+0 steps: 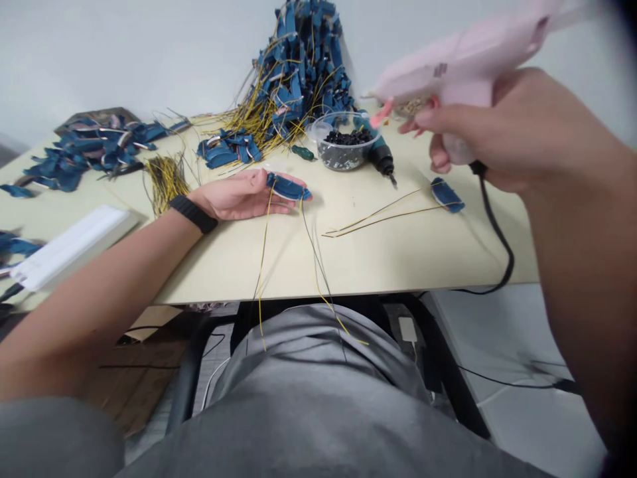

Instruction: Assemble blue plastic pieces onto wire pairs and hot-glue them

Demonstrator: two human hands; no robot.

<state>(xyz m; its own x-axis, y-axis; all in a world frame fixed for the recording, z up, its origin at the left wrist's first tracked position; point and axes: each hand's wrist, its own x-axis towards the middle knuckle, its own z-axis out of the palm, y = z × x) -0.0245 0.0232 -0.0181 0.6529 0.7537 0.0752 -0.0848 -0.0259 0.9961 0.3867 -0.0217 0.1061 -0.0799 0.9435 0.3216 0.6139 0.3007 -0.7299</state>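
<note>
The left hand (pixel 243 194) is palm up, holding one blue piece (pixel 287 187) between thumb and fingers above the middle of the worktop (pixel 398 262). Four thin wires, two yellow and two dark, trail from this piece past the near edge. The right hand (pixel 502 126) is wrapped around the handle of one pink glue gun (pixel 448 56), raised at the far right, its nozzle pointing left.

Below the gun, one second blue piece (pixel 448 194) lies on the right, its wires running left. Just left of the gun's nozzle stands one clear round tub (pixel 342 159), holding many small dark parts (pixel 351 137), too many to count. One power driver (pixel 383 159) lies against its right side, and one small green tool (pixel 302 153) just left of it.

Farther out, blue pieces form one tall heap (pixel 303 66) at the far middle, one small cluster (pixel 229 149) before it and one spread pile (pixel 84 149) on the left. One wire bundle (pixel 164 182) and one white box (pixel 74 245) sit at the left. Bare surface runs along the near edge, from the left forearm to the right.
</note>
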